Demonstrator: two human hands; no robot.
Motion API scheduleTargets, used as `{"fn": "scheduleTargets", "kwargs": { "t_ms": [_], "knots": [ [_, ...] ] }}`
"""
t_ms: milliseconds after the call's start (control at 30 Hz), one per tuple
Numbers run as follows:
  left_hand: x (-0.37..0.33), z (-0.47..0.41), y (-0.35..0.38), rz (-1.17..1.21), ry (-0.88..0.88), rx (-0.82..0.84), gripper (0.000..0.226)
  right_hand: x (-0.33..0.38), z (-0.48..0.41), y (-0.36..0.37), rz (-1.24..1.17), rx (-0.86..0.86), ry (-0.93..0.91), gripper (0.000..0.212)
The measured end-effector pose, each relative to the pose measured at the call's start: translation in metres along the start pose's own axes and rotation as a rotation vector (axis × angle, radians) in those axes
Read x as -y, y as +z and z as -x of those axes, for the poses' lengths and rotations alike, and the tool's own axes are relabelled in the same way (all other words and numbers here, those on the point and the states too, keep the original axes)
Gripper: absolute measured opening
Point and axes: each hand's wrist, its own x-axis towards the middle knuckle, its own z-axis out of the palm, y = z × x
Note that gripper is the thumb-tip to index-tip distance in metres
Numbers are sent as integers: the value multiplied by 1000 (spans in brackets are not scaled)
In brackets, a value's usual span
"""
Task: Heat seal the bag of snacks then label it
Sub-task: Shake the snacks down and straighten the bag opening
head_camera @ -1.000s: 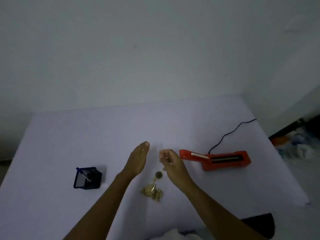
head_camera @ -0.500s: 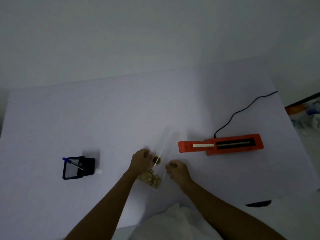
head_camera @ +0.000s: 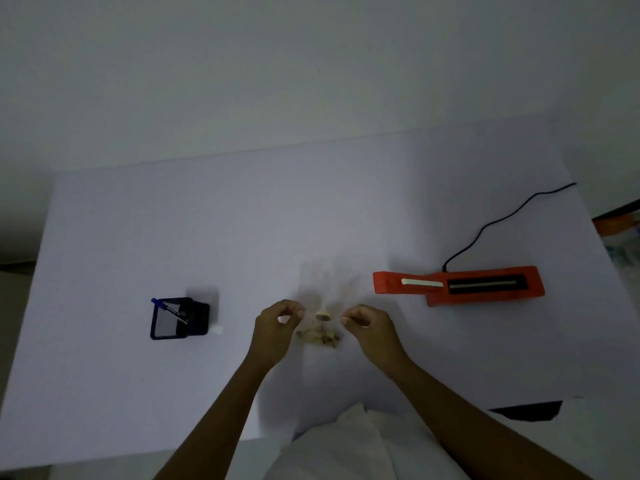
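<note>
Both hands pinch the clear bag of snacks (head_camera: 320, 327) on the white surface (head_camera: 242, 237).
Left hand (head_camera: 273, 330) and right hand (head_camera: 372, 329) fingers grip its side edges; snacks lie between. The orange heat sealer (head_camera: 457, 289) lies beyond, right.

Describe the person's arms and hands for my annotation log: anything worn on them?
Both forearms are bare up to the frame's edge, with no sleeves showing. The left hand and right hand wear no gloves; no rings, watch or bands are visible in this dim view. Fingers are uncovered.

left hand (head_camera: 273, 329), right hand (head_camera: 370, 327), pinching snack bag (head_camera: 320, 327)
</note>
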Motion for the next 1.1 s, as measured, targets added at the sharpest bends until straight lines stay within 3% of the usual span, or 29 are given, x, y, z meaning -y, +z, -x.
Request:
{"fn": "scheduleTargets", "kwargs": {
  "t_ms": [100,267,433,600,700,833,1000,1100],
  "knots": [
    [6,22,-11,44,68,2,7,5,20,2,44,-41,-106,12],
    [18,54,-13,80,157,10,27,-8,45,4,46,-101,-178,22],
    [30,72,-2,86,184,1,35,-22,62,18,-5,-84,-150,21],
    [29,80,2,120,217,-11,24,-22,65,24,-78,1,-100,33],
    [34,79,2,109,189,0,20,-20,63,24,13,-39,-130,30],
    [38,72,2,14,205,18,19,-22,54,28,71,-73,-183,55],
    [44,59,0,-3,209,-13,9,-21,48,29,86,-103,-185,2],
    [41,58,-3,-21,212,-32,9,-23,44,26,94,-100,-162,7]
  ]
}}
